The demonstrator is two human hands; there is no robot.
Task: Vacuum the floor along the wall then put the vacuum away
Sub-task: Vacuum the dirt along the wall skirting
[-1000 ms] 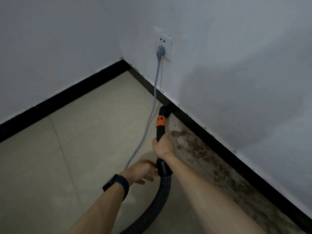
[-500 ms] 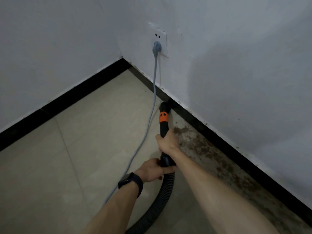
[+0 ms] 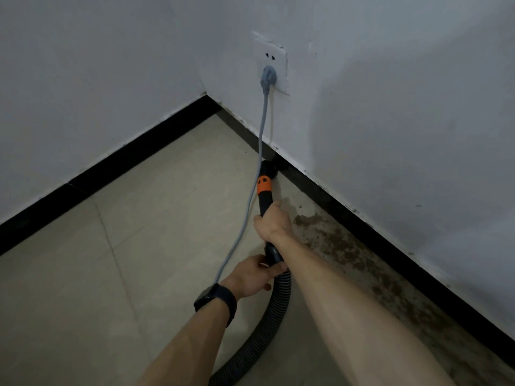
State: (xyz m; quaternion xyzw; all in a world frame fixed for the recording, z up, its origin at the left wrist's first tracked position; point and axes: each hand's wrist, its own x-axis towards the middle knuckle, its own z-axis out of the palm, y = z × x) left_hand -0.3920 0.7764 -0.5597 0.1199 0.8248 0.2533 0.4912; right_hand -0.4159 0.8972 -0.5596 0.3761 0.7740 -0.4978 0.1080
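A black vacuum wand with an orange collar points at the floor, its nozzle tip against the black skirting of the right wall. My right hand grips the wand just below the collar. My left hand, with a dark watch on the wrist, holds the wand's lower end where the ribbed black hose joins. The hose curves down out of view at the bottom. Brown dirt lies along the right wall behind the nozzle.
A grey power cord runs from a plug in a white wall socket down past the wand to my left wrist. Black skirting lines both walls, which meet in a corner. Beige floor tiles spread to the left.
My left hand has closed onto the wand's lower end; a second ago it hung just beside it. The nozzle stays near the skirting below the socket.
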